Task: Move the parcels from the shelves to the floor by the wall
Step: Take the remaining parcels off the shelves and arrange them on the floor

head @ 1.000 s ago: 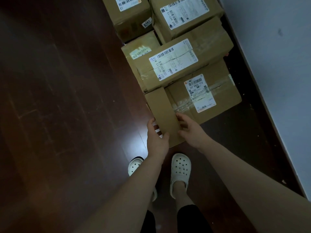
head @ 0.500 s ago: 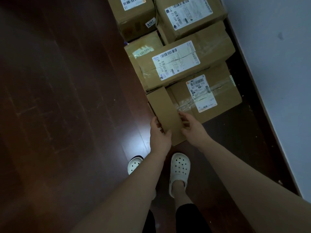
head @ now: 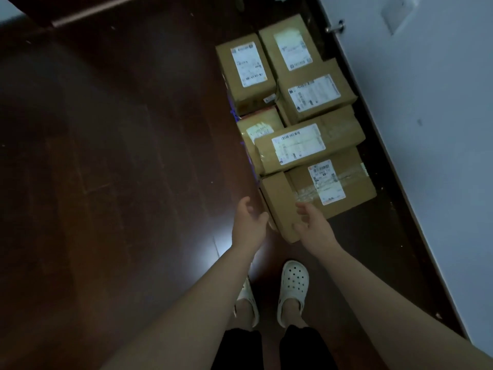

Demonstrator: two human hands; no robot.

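Note:
A narrow brown parcel stands on edge on the dark floor, leaning against a flat labelled parcel. My left hand hovers just left of its near end, fingers spread and holding nothing. My right hand is at its right side, fingers apart, slightly off the cardboard. Behind, several more labelled brown parcels lie in a row along the white wall, some stacked on one another.
Dark wooden floor stretches out to the left. My feet in white clogs stand just behind the narrow parcel. A dark skirting strip runs along the foot of the wall. A metal door stop sticks out at the far end.
Both hands have let go of the narrow parcel and drawn back a little with fingers apart. The view has tilted up, showing more of the parcel row.

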